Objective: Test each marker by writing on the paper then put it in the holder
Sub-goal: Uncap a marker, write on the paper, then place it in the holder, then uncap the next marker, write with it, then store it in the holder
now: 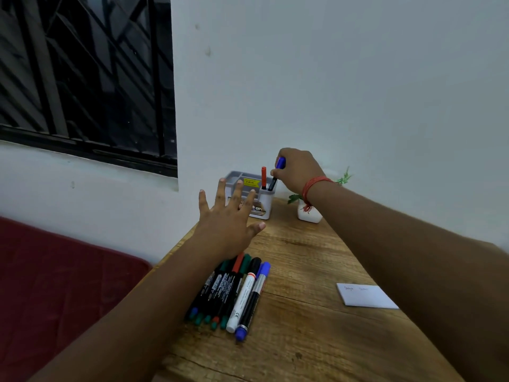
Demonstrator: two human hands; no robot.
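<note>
My right hand [298, 169] grips a blue-capped marker [276, 172] whose lower end sits in the right compartment of the grey holder [265, 202], at the far end of the wooden table. A red-capped marker [264, 177] stands upright in the same compartment. My left hand [230, 219] hovers with straight, spread fingers just in front of the holder, holding nothing. Several capped markers [234, 293] lie side by side in a row near the table's left edge. A small white paper [365, 296] with faint writing lies on the right.
A small white pot with a green plant [308, 213] stands right of the holder against the white wall. A red mattress [55, 285] lies left of the wooden table [297, 340]. A dark barred window [82, 78] is at upper left.
</note>
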